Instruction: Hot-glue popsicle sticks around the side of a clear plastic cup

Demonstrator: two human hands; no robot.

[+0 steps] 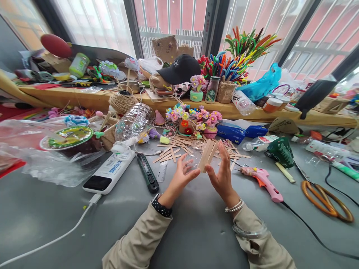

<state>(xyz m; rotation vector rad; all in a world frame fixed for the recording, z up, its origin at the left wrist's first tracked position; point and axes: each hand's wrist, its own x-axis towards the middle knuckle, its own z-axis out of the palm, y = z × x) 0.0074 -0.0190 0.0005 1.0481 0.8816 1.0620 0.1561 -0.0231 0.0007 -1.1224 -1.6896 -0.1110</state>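
My left hand (pixel 181 176) and my right hand (pixel 223 172) are raised over the grey table (pixel 196 216), palms facing each other. Between them they hold a small stack of wooden craft sticks (pixel 206 155), tilted upright, with the fingers of both hands pressed on its sides. My left hand also seems to cradle a clear plastic piece (pixel 190 161), hard to make out. Behind the hands lies a loose pile of more wooden sticks (pixel 179 147).
A pink glue gun (pixel 262 178) lies right of my hands, its black cord trailing off. Orange-handled scissors (pixel 325 200), a green tool (pixel 280 151), a black utility knife (pixel 148 173), a white power bank (pixel 110 172), a clear bottle (pixel 134 121) and small flower crafts (pixel 196 119) surround them.
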